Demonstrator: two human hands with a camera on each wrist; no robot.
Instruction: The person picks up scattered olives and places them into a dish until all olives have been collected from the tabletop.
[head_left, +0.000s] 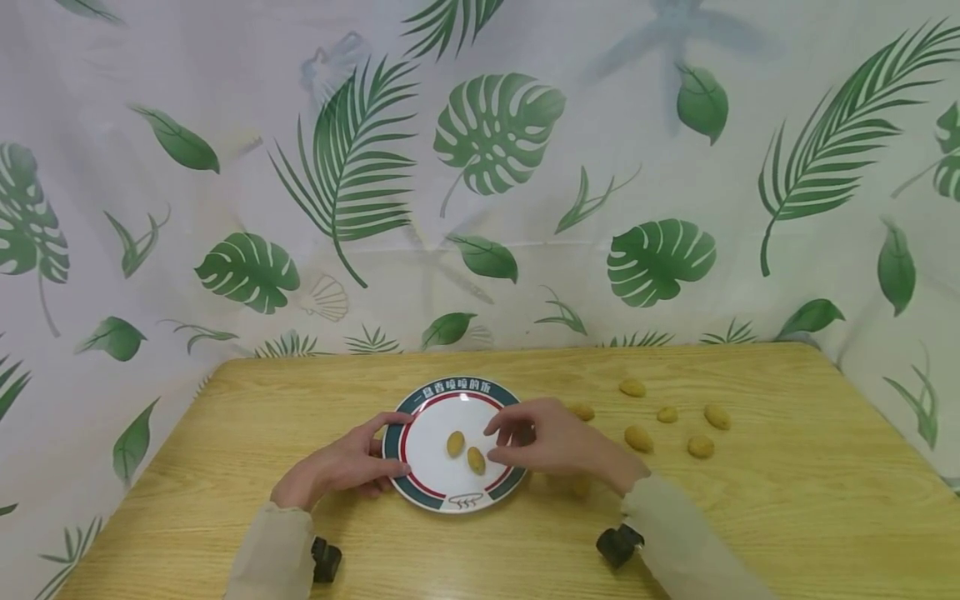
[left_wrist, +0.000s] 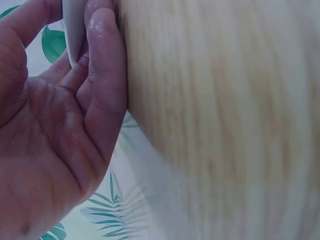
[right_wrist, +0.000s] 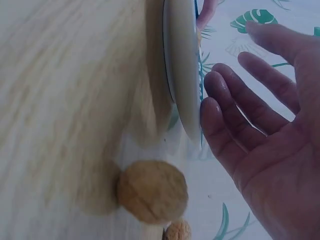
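A round white plate (head_left: 431, 421) with a dark teal and red rim sits on the wooden table. Two walnuts (head_left: 455, 443) lie inside it, near its middle. My left hand (head_left: 348, 458) grips the plate's left rim; the left wrist view has fingers around the plate edge (left_wrist: 74, 32). Over the plate's right side hovers my right hand (head_left: 551, 437), fingers loosely bent and apart, holding nothing. Its lower fingers come close to the rim in the right wrist view, where a walnut (right_wrist: 152, 191) stands on the table beside the plate.
Several more walnuts (head_left: 638, 438) are scattered over the table to the right of the plate, one partly hidden behind my right hand. The wooden table (head_left: 285, 400) ends at a white cloth (head_left: 525, 275) printed with green leaves.
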